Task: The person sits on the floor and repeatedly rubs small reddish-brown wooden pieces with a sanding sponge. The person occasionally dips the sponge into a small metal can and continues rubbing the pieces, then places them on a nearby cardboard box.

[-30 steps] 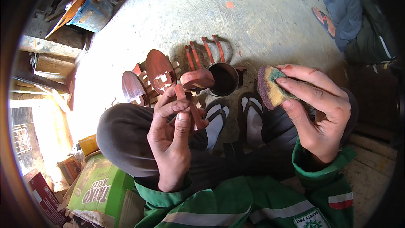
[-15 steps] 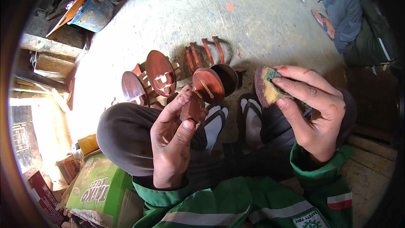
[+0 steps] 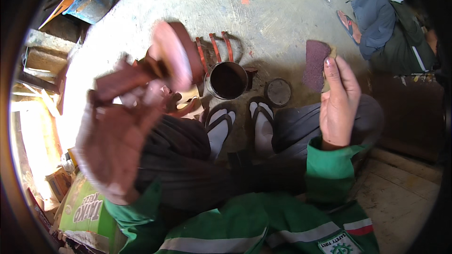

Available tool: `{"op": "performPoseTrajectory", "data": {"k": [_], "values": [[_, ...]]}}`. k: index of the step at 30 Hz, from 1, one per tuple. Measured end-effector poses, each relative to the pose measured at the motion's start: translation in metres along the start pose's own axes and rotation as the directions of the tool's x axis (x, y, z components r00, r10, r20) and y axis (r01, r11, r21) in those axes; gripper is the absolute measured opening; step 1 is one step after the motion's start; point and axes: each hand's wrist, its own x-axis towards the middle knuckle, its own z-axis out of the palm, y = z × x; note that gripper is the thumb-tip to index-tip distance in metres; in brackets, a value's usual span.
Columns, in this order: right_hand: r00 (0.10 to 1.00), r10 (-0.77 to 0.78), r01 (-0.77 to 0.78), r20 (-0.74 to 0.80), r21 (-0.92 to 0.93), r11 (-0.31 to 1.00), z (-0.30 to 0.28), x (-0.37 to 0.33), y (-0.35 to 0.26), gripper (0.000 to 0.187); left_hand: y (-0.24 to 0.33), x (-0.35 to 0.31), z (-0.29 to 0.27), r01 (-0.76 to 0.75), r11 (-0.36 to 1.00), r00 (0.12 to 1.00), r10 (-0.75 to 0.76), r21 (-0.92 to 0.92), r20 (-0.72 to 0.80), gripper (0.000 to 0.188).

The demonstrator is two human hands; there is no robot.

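Note:
My left hand [image 3: 115,146], smeared by motion, is closed on a reddish-brown wooden piece [image 3: 125,81], a squared block with a round disc at its far end. The blur hides exactly how the fingers grip it. My right hand [image 3: 340,99] is raised on the right, pinching a sponge [image 3: 316,65] with a rough purple-brown face and a yellowish layer behind. The sponge and the wooden piece are well apart. Between them on the floor stands a round pot [image 3: 228,80] with a dark inside. Its rim is near my feet.
Red curved wooden strips [image 3: 214,47] stand behind the pot, and a round lid [image 3: 278,92] lies to its right. Other wooden parts are partly hidden behind my left hand. A green carton [image 3: 87,211] is at lower left, a blue bucket [image 3: 92,2] at far left. Another person's leg [image 3: 374,23] is at far right.
My left hand has swung left and up with the wooden piece, bringing its disc upward. My right hand has risen and turned, showing the sponge's purple-brown face. The view has shifted slightly.

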Motion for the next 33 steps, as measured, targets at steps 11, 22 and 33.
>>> {"op": "performPoseTrajectory", "data": {"k": [11,22,33], "values": [[0.981,0.186,-0.179,0.049,-0.117,0.977,0.044,-0.01,0.14,0.036,0.001,0.036,0.006,-0.107,0.866,0.969,0.201,-0.489,0.145,0.053],[0.969,0.177,0.042,0.172,-0.821,0.569,0.091,0.021,0.297,0.021,0.005,0.016,0.035,-0.055,0.911,0.953,-0.074,-0.409,-0.292,0.052],[0.953,0.12,0.211,0.277,-0.896,0.392,0.094,0.033,0.344,0.012,0.0,0.014,-0.001,0.005,0.834,0.904,-0.241,-0.552,-0.354,0.052]]}}
